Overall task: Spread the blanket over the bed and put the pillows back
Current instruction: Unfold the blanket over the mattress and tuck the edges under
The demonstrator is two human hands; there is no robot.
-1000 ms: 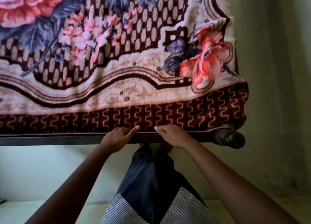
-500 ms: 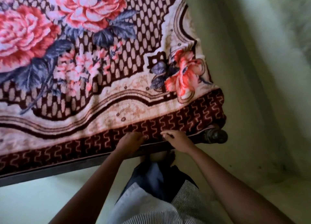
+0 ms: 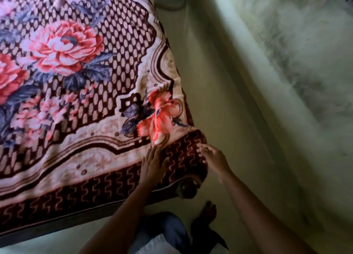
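A single blanket lies spread flat over the bed, seen from above by the person standing at one corner. It is plush, with pink and red roses, grey-blue leaves, a brown lattice field and a dark red border of pale zigzags. Its near edge runs from the lower left of the view up to a corner right of centre. From that corner its side edge runs away towards the top of the view. The cloth continues out of view to the left and top, so its long axis cannot be told. The border hangs a little over the dark bed rail. There are two bare hands, both at that corner. The left hand lies flat on the red border, fingers straight and close together, holding nothing. The right hand is open with fingers spread at the very corner of the blanket. Blur hides whether its fingertips touch the cloth. Just below the corner, one rounded dark bedpost knob sticks out. One bare foot stands on the pale green floor beside the bed, next to blue trousers.
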